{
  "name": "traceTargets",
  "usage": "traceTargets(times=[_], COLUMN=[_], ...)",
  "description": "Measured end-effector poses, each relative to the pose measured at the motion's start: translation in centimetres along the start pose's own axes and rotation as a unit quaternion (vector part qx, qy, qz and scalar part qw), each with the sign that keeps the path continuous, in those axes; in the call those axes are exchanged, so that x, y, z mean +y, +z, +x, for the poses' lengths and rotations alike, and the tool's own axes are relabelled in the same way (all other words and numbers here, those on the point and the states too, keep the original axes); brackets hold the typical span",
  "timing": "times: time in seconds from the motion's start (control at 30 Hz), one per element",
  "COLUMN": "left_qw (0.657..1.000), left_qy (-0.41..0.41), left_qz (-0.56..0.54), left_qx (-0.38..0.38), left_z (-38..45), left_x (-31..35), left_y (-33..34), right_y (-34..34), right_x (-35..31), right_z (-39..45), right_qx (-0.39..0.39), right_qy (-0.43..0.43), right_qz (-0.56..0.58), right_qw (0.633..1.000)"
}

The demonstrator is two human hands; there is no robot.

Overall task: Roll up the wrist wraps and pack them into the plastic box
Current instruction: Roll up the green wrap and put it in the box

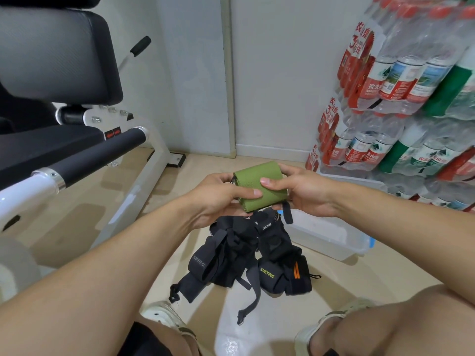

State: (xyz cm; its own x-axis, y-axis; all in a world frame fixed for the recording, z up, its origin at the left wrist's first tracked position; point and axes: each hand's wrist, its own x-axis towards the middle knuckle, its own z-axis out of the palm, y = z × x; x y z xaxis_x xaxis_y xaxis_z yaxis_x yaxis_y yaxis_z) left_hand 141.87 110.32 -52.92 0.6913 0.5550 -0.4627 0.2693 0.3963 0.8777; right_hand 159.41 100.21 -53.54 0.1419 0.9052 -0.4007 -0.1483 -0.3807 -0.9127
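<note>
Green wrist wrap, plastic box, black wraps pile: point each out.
green wrist wrap point(259, 186), head view, middle of the rolled face between both hands
plastic box point(331, 237), head view, clear near wall
black wraps pile point(246, 255), head view, centre of heap on floor
</note>
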Motion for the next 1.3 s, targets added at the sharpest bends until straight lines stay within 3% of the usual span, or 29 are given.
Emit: traceTargets(times=[0.23,0.33,0.47,0.63,0.83,1.0,1.13,1.3], left_qw=[0.998,0.998,0.97,0.974,0.979,0.96,0.981,0.99], left_qy=[0.032,0.027,0.043,0.063,0.048,0.037,0.002,-0.132], left_qz=[-0.051,0.041,0.234,0.213,0.2,0.278,0.192,0.031], left_qx=[0.035,0.036,0.046,0.032,0.01,0.0,-0.02,-0.033], left_z=[0.7,1.0,1.9,3.5,5.5,7.0,7.2,6.9], left_x=[-0.3,-1.1,-2.7,-2.4,-2.7,-3.4,-2.7,-1.5], left_y=[1.2,1.5,2.1,4.0,6.4,6.7,7.2,6.9], right_y=[-0.9,-1.2,-2.5,-4.9,-6.9,-8.2,-8.0,-6.8], right_x=[0.3,1.1,2.5,4.2,5.5,6.2,5.9,4.9], right_z=[-0.3,-0.3,0.1,-0.7,-1.3,-1.2,-1.0,-1.1], right_qx=[-0.005,0.022,0.1,0.11,0.167,0.209,0.248,0.233], right_qy=[-0.004,0.001,-0.009,0.023,0.022,0.015,-0.041,-0.162], right_qz=[0.095,0.09,0.058,-0.021,0.029,-0.046,-0.11,-0.245], right_qw=[0.995,0.996,0.993,0.993,0.985,0.977,0.962,0.927])
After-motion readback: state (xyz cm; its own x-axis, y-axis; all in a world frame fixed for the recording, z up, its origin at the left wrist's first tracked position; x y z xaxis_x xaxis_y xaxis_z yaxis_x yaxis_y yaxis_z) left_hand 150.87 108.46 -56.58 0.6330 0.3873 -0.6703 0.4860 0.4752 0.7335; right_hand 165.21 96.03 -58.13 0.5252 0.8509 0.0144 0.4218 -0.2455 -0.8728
